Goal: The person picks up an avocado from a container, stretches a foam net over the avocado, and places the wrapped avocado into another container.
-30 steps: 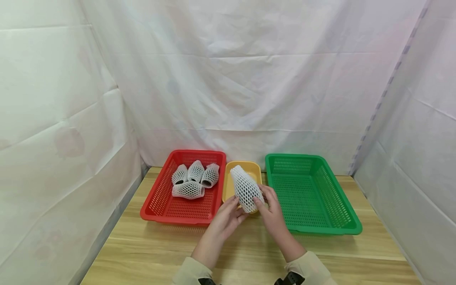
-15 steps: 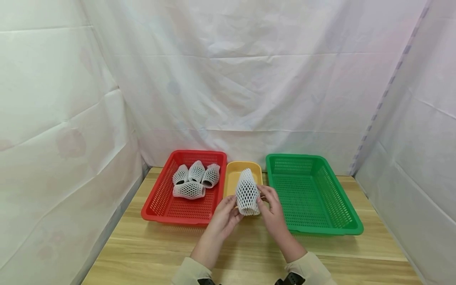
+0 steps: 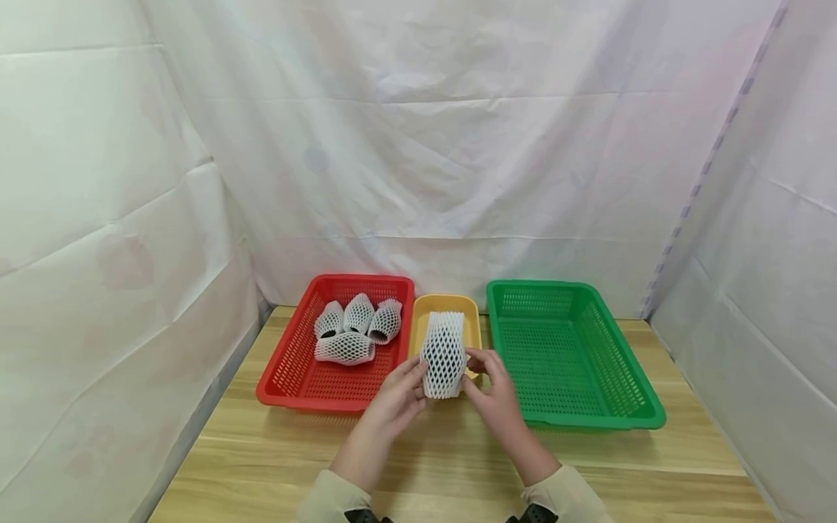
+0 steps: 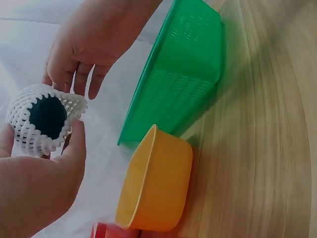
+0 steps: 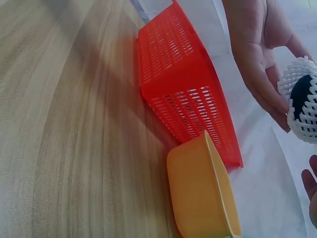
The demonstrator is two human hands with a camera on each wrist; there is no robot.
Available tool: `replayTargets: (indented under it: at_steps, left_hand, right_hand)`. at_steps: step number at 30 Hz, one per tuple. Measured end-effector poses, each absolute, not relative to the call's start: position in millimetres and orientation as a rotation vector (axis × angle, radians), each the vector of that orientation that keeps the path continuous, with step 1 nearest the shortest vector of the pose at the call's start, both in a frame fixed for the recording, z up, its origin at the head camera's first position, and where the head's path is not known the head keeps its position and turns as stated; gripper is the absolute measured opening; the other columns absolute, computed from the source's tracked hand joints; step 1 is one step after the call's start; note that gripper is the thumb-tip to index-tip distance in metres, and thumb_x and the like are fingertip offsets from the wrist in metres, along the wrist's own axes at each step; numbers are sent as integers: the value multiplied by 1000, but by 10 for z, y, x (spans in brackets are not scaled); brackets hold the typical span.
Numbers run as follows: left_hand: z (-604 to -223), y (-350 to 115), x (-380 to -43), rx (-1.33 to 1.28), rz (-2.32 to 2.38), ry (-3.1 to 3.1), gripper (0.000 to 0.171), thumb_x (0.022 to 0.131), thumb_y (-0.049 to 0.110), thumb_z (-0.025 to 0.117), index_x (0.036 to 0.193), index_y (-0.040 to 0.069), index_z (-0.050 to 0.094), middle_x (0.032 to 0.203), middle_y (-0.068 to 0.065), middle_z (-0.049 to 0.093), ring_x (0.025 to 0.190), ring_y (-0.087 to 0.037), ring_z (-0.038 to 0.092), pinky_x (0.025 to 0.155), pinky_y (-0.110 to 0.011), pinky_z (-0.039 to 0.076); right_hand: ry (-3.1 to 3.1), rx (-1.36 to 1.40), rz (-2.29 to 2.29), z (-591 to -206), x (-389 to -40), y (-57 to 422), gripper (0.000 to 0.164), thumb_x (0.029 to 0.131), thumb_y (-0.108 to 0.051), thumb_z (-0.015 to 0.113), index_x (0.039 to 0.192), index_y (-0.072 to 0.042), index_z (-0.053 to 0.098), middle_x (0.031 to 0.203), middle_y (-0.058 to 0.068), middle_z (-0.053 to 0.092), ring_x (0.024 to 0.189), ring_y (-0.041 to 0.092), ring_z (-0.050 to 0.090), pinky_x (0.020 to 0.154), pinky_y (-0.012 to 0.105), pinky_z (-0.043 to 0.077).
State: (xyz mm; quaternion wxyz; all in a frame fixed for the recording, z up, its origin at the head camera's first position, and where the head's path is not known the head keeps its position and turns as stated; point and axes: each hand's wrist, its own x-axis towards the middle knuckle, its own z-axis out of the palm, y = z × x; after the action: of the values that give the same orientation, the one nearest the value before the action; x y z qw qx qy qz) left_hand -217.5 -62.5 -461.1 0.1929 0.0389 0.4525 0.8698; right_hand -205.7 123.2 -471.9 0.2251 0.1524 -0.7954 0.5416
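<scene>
A white foam fruit net (image 3: 445, 356) with a dark, rounded thing (image 4: 48, 117) inside is held up between both hands, over the near part of the yellow tub (image 3: 418, 319). My left hand (image 3: 392, 403) grips its left side, thumb in front and fingers behind. At the opposite side, my right hand (image 3: 498, 398) pinches the lower right edge with its thumb and forefinger, the other fingers loosely bent. The dark end shows through the net's opening in both wrist views; what it is, I cannot tell.
Left of the tub, a red basket (image 3: 314, 388) holds several similar netted things (image 3: 345, 349). To the right stands a green basket (image 3: 549, 363), its slotted bottom showing. All sit on a wooden table (image 3: 445, 465) with white cloth (image 3: 431, 167) hung behind and at the sides.
The netted thing has been turned from a leftward tilt to nearly upright, its wider side now facing me. It has moved slightly left, along with my left hand.
</scene>
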Motion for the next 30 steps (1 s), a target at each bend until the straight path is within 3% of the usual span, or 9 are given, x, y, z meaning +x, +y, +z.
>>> replayTargets:
  at_steps: [3, 7, 12, 16, 20, 24, 30]
  left_hand:
    - [-4597, -678, -2192, 96, 2382, 1308, 53, 102, 16, 52, 147, 6, 26, 124, -16, 54, 100, -24, 63, 86, -39, 50]
    - [-4548, -752, -2235, 96, 2353, 1384, 49, 100, 15, 55, 141, 9, 28, 120, -17, 57, 94, -23, 66, 84, -40, 50]
    - [-4451, -847, -2306, 105, 2285, 1511, 43, 99, 20, 57, 134, 10, 34, 114, -14, 57, 92, -21, 64, 82, -38, 51]
    - [-4379, -938, -2352, 124, 2202, 1634, 52, 96, 21, 63, 140, 11, 35, 124, -21, 52, 110, -28, 58, 90, -45, 50]
    - [-4313, -1050, -2367, 170, 2084, 1772, 62, 93, 19, 68, 146, 10, 36, 135, -23, 47, 121, -33, 51, 98, -49, 45]
    - [-4263, -1156, -2368, 239, 1917, 1999, 72, 86, 17, 76, 146, 10, 37, 134, -19, 51, 120, -32, 52, 98, -49, 45]
    - [-4162, -1338, -2404, 319, 1643, 2367, 80, 77, 25, 84, 144, 10, 42, 127, -13, 56, 111, -29, 56, 92, -47, 49]
  right_hand:
    - [-2199, 470, 1489, -4773, -2073, 1233, 44, 85, 8, 67, 125, -8, 60, 100, 2, 58, 97, 21, 56, 86, 44, 50]
    - [-2204, 504, 1538, -4796, -2071, 1225, 37, 93, -3, 64, 129, -10, 60, 105, -1, 63, 100, 21, 57, 87, 50, 48]
    - [-2278, 418, 1578, -4739, -2069, 1168, 32, 96, -24, 63, 127, -13, 63, 112, -2, 64, 104, 23, 56, 84, 41, 50]
    - [-2317, 389, 1589, -4674, -2091, 1077, 33, 93, -24, 67, 124, -11, 64, 111, 0, 65, 101, 25, 55, 79, 35, 51]
    - [-2289, 433, 1642, -4617, -2115, 981, 30, 93, -18, 68, 121, -9, 64, 111, 2, 66, 101, 25, 57, 87, 45, 48]
    - [-2336, 476, 1604, -4584, -2137, 893, 30, 94, -23, 67, 121, -10, 64, 113, -1, 65, 103, 25, 57, 90, 48, 46]
    - [-2548, 615, 1358, -4634, -2170, 806, 37, 95, -31, 64, 127, -13, 61, 126, 0, 61, 117, 26, 52, 99, 48, 43]
